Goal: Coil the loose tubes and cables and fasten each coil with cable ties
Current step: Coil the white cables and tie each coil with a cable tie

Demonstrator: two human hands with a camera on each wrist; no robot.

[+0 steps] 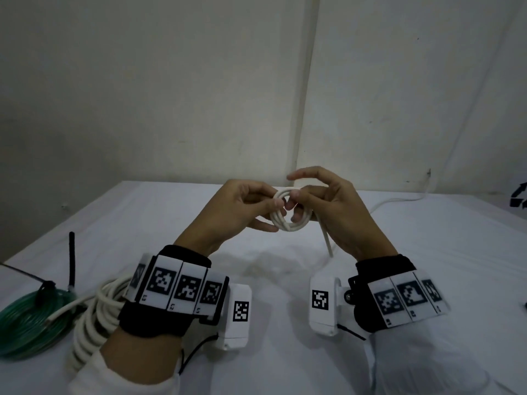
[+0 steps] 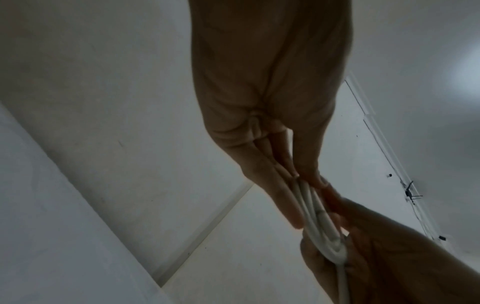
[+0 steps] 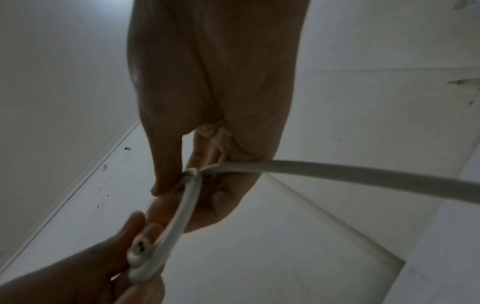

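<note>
1. A small coil of white cable (image 1: 288,212) was held up in the air above the table (image 1: 285,280), between the two hands, a few loops wound one on another.
2. The left hand (image 1: 236,212) pinched the left side of the coil between thumb and fingertips; the left wrist view showed the strands (image 2: 315,224) running out from between those fingers.
3. The right hand (image 1: 333,206) grasped the right side of the coil, its lower fingers curled around the loops, while its forefinger and thumb arched loosely over the top.
4. In the right wrist view the cut end of the cable (image 3: 140,245) showed two dark cores, lying against the left hand's fingers.
5. A loose length of the same cable (image 1: 327,240) hung down from the coil past the right palm; whether it joined the white cable (image 1: 399,200) lying on the far right of the table could not be told.
6. On the near left of the table lay a bigger coil of thick white cable (image 1: 91,317), partly hidden by the left forearm.
7. Just left of it lay a coil of green tube (image 1: 27,323) with a black tie (image 1: 45,289) around it.
8. Both wrists wore black bands with white marker tags (image 1: 182,286).
</note>
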